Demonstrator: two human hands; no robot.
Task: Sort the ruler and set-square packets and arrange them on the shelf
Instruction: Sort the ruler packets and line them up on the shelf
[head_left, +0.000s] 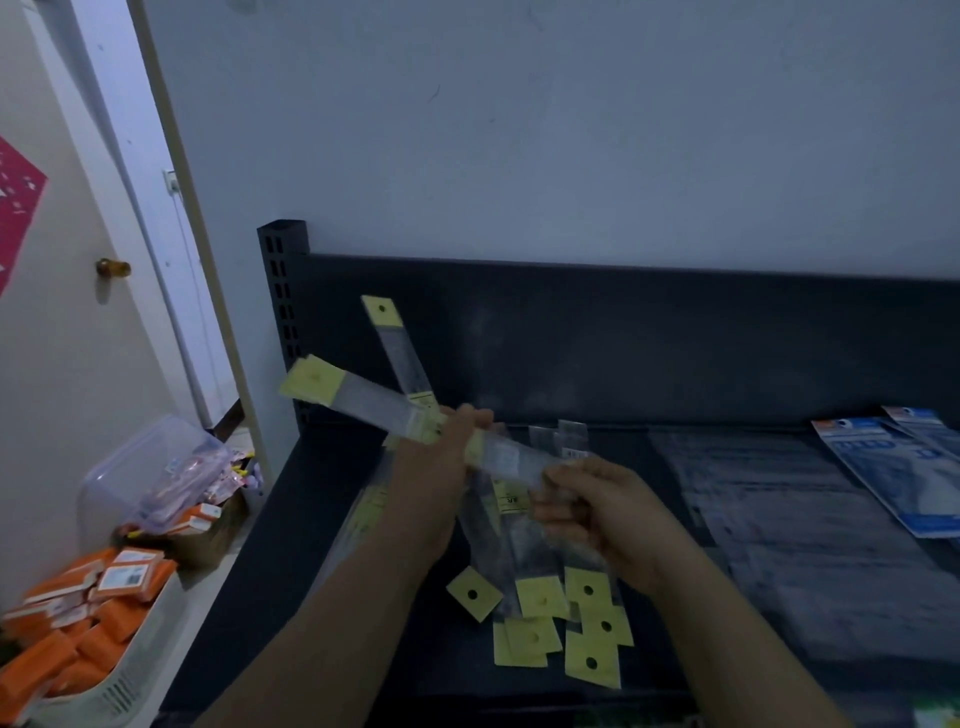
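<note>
Here, ruler packets (374, 402) are sorted above the shelf (291, 499).
Left hand (441, 462) curls round two fanned packets; right hand (597, 512) pinches one's clear end. Squaring their yellow headers first should help them lie neatly beside the shelf's loose pile (550, 618).

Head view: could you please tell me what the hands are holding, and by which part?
A ruler packet: the left hand grips its middle, the right hand pinches its clear end.

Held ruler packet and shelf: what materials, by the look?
Ruler packet: clear glossy plastic sleeve, see-through with glare; its yellow header looks like matte card or paper. Shelf: probably painted metal, matte dark, with punched slots in its upright post.
</note>
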